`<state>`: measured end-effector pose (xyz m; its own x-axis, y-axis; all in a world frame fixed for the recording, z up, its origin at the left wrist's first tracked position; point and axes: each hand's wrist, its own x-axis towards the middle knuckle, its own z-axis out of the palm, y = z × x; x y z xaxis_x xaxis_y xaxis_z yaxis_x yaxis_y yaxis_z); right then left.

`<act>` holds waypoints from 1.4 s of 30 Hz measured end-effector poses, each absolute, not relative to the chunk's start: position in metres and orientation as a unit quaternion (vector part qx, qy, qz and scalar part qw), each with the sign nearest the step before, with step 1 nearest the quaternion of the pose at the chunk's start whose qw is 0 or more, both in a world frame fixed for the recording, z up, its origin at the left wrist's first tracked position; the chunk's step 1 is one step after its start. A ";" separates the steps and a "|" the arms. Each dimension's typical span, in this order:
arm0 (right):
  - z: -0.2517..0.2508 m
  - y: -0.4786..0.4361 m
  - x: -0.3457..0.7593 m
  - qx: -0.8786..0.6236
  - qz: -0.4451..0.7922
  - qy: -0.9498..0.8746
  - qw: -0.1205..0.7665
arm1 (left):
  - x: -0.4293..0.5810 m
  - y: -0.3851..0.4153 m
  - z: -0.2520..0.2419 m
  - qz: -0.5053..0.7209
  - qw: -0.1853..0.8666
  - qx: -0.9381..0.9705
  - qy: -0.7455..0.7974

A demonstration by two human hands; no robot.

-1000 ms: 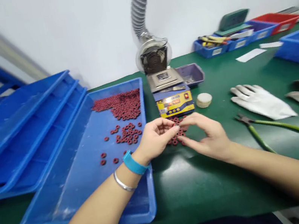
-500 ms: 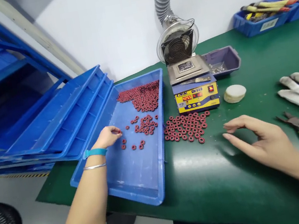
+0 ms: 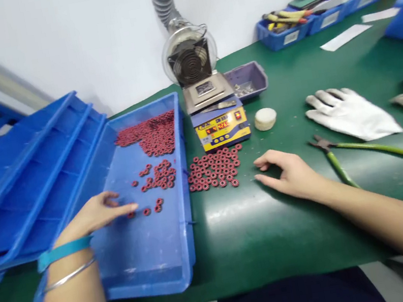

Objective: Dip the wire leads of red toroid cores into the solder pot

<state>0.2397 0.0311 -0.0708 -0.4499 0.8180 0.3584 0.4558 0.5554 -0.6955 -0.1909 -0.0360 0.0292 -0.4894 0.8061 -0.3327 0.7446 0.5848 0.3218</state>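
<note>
a few small red ring-shaped parts (image 3: 145, 211) lie loose on the floor of the shallow blue plastic tray (image 3: 150, 262). the left hand (image 3: 94, 215) reaches into the tray from its left side, fingers stretched out flat with the fingertips (image 3: 128, 208) right at the nearest ring. the blur makes it hard to say whether they touch it, but nothing seems to be pinched. further back in the same tray sits a loose cluster of red rings (image 3: 159, 174) and, in the far corner, a dense heap of red rings (image 3: 150, 135). just right of the tray's wall, a flat patch of red rings (image 3: 214, 169) is spread on the green bench mat (image 3: 261, 228). the right hand (image 3: 290, 174) rests on the mat near that patch but apart from it, fingers loosely curled and empty.

behind the patch stands a yellow-fronted heating unit with a red digital display (image 3: 221, 128), with a round caged fan on a grey ribbed hose (image 3: 189, 60) behind it and a small purple tray (image 3: 249, 78) beside it. a white round disc (image 3: 265, 118), a white fabric glove (image 3: 350, 113) and green-handled pliers (image 3: 371, 149) lie to the right. stacked blue trays (image 3: 15, 172) lean at the left.
</note>
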 end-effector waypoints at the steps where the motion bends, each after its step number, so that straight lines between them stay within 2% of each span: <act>1: -0.072 0.032 0.238 -0.396 0.265 -0.819 0.321 | -0.191 -0.039 0.030 0.042 0.243 0.437 0.865; 3: -0.073 0.032 0.232 -0.396 0.271 -0.832 0.279 | -0.186 -0.042 0.025 0.004 0.306 0.439 0.845; 5: -0.073 0.029 0.222 -0.397 0.273 -0.838 0.257 | -0.178 -0.041 0.014 0.016 0.330 0.460 0.824; 9: -0.072 0.023 0.198 -0.422 0.269 -0.833 0.238 | -0.162 -0.033 -0.008 0.134 0.291 0.507 0.800; 13: -0.073 0.022 0.190 -0.438 0.273 -0.817 0.259 | -0.163 -0.027 -0.001 0.149 0.310 0.503 0.793; 16: -0.072 0.025 0.193 -0.418 0.368 -0.760 0.334 | -0.158 -0.026 0.021 0.182 0.228 0.467 0.835; 19: -0.068 0.027 0.198 -0.388 0.531 -0.642 0.394 | -0.127 -0.025 0.038 0.316 0.161 0.470 0.809; 20: -0.065 0.027 0.199 -0.378 0.571 -0.608 0.402 | -0.109 -0.025 0.040 0.356 0.189 0.500 0.766; 22: -0.060 0.025 0.201 -0.360 0.604 -0.578 0.414 | -0.066 -0.023 0.038 0.350 0.286 0.592 0.668; 24: -0.055 0.021 0.202 -0.354 0.574 -0.595 0.436 | -0.022 -0.018 0.030 0.270 0.330 0.683 0.593; 27: -0.050 0.016 0.206 -0.347 0.457 -0.661 0.482 | 0.028 -0.008 0.015 0.212 0.321 0.744 0.546; 30: -0.047 0.013 0.211 -0.309 0.350 -0.730 0.499 | 0.048 0.000 0.003 0.217 0.322 0.747 0.539; 32: -0.046 0.013 0.213 -0.289 0.323 -0.752 0.496 | 0.049 0.002 -0.001 0.229 0.328 0.747 0.531; 36: -0.044 0.011 0.214 -0.296 0.339 -0.748 0.488 | 0.043 0.000 -0.001 0.238 0.287 0.775 0.511; 42: -0.044 0.009 0.214 -0.321 0.443 -0.700 0.459 | 0.040 -0.003 0.003 0.239 0.218 0.822 0.469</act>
<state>0.2139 0.0092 -0.0436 -0.3729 0.8563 0.3573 0.0439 0.4009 -0.9151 0.0405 -0.0027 0.0025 0.4454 0.8752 0.1886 0.6670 -0.4649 0.5823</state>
